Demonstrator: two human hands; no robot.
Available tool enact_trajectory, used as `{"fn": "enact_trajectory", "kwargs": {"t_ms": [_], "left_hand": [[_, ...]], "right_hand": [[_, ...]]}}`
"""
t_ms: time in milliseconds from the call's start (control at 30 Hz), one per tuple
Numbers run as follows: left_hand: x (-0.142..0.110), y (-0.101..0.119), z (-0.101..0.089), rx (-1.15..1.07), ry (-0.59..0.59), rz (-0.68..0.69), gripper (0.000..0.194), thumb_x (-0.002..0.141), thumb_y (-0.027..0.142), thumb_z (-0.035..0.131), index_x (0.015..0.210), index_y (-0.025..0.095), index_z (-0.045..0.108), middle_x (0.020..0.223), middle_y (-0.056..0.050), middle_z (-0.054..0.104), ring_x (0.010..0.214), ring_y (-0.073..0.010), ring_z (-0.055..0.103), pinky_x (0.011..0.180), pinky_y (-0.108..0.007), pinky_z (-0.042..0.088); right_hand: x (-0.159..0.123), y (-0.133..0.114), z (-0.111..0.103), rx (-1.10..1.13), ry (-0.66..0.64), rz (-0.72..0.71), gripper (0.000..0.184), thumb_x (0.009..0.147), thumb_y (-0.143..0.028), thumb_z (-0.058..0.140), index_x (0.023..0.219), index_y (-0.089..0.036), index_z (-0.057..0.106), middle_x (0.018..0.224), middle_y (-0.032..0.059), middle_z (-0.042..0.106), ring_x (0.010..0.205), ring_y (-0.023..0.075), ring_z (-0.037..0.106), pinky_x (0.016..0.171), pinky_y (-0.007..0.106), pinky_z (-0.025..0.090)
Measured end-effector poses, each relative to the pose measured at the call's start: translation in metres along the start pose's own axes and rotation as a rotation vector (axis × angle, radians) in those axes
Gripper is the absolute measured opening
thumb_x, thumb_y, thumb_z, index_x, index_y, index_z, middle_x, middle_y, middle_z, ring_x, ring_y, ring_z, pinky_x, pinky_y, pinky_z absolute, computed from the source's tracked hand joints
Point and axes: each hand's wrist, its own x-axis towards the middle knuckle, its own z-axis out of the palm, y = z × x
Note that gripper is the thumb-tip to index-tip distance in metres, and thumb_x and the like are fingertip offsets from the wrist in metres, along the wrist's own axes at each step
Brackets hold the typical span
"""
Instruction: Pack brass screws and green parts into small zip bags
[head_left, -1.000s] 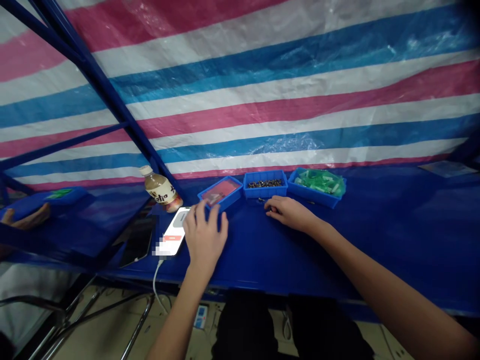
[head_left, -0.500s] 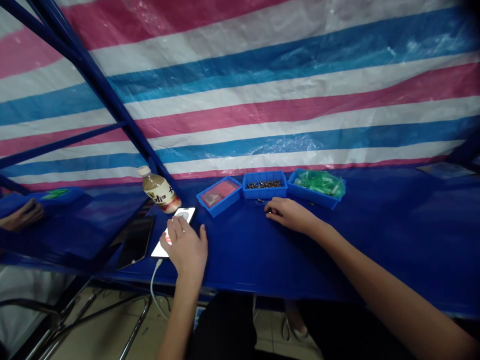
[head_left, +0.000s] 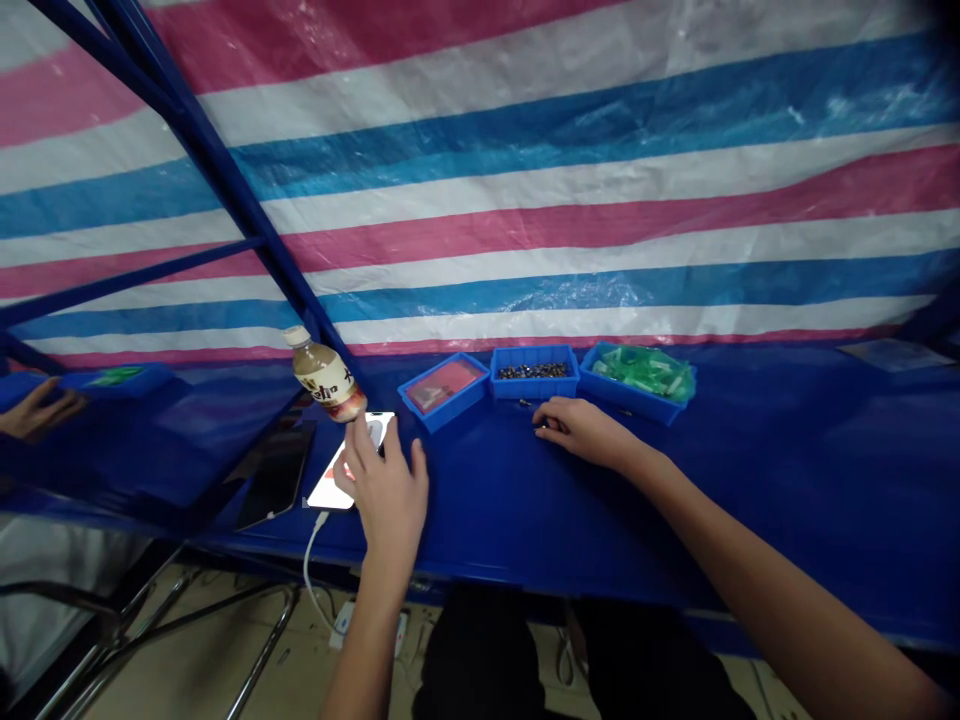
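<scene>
Hands, two, both the person's own; left hand open with fingers spread, fingertips over the upper part of a white-screened smartphone, nothing visibly grasped; right hand loosely curled and low on the table, its fingertips beside loose dark metal parts, whether it pinches one cannot be told.

Smartphone, one, lying flat at the table's left part, below the bottle, with a white charging cable running down over the table edge; drink bottle, one, tan liquid and printed label, tilted in view, just above the left hand.

Blue plastic trays, three, in a row along the table's back edge, upper centre of the frame: first tray holding a red sheet; second tray holding a heap of small dark parts; third tray holding green pieces in clear plastic.

Dark tablet, one, left of the smartphone; blue steel upright, one, upper left; striped tarpaulin, one, pink, white and blue, filling the upper frame; power strip, one, on the floor below the table.
</scene>
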Motion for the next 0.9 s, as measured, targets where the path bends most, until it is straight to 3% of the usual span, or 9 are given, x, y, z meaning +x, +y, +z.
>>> {"fn": "enact_trajectory", "kwargs": {"t_ms": [100,167,267,367,567,900], "left_hand": [[0.003,0.010,-0.006,-0.156,0.003,0.247,0.031,0.092,0.026,0.049,0.120,0.022,0.062,0.142,-0.014,0.047,0.130,-0.0320,0.042,0.104,-0.049,0.032],[0.009,0.009,-0.005,-0.161,-0.004,0.326,0.029,0.091,0.027,0.050,0.116,0.025,0.064,0.139,-0.012,0.050,0.127,-0.0313,0.045,0.104,-0.048,0.032],[0.018,-0.004,0.005,0.001,0.032,0.117,0.041,0.092,0.033,0.048,0.127,0.014,0.057,0.143,-0.021,0.044,0.130,-0.0371,0.040,0.103,-0.054,0.029],[0.019,-0.018,0.018,0.152,-0.050,-0.010,0.051,0.093,0.037,0.043,0.131,0.004,0.051,0.140,-0.027,0.044,0.130,-0.0393,0.038,0.103,-0.056,0.028],[0.012,-0.022,0.023,0.161,-0.109,-0.003,0.049,0.096,0.036,0.037,0.132,0.006,0.050,0.138,-0.021,0.050,0.130,-0.0335,0.040,0.105,-0.054,0.026],[0.010,-0.018,0.016,0.133,-0.130,-0.015,0.048,0.096,0.036,0.038,0.133,0.008,0.049,0.140,-0.021,0.048,0.132,-0.0342,0.039,0.101,-0.055,0.030]], "right_hand": [[0.000,-0.002,-0.001,0.016,-0.003,0.003,0.009,0.089,-0.020,0.059,0.096,-0.019,0.065,0.080,0.0016,0.059,0.071,0.0137,0.054,0.068,0.026,0.041],[0.000,-0.004,-0.002,0.028,0.001,0.009,0.007,0.088,-0.018,0.058,0.092,-0.018,0.064,0.080,0.0020,0.059,0.071,0.0135,0.054,0.068,0.026,0.041],[0.000,-0.004,-0.002,0.038,0.013,0.014,0.006,0.088,-0.017,0.057,0.088,-0.018,0.063,0.081,0.0024,0.060,0.070,0.0132,0.053,0.066,0.026,0.040],[0.001,-0.003,-0.002,0.039,0.005,0.015,0.005,0.086,-0.016,0.058,0.087,-0.018,0.063,0.081,0.0021,0.059,0.069,0.0130,0.052,0.066,0.025,0.040],[0.001,0.000,0.000,0.046,0.007,0.006,0.004,0.088,-0.017,0.058,0.089,-0.019,0.062,0.079,0.0008,0.057,0.068,0.0127,0.051,0.066,0.025,0.038],[0.001,0.001,0.001,0.064,0.001,0.014,0.007,0.087,-0.017,0.059,0.092,-0.019,0.063,0.080,0.0017,0.059,0.071,0.0136,0.053,0.067,0.025,0.039]]}}
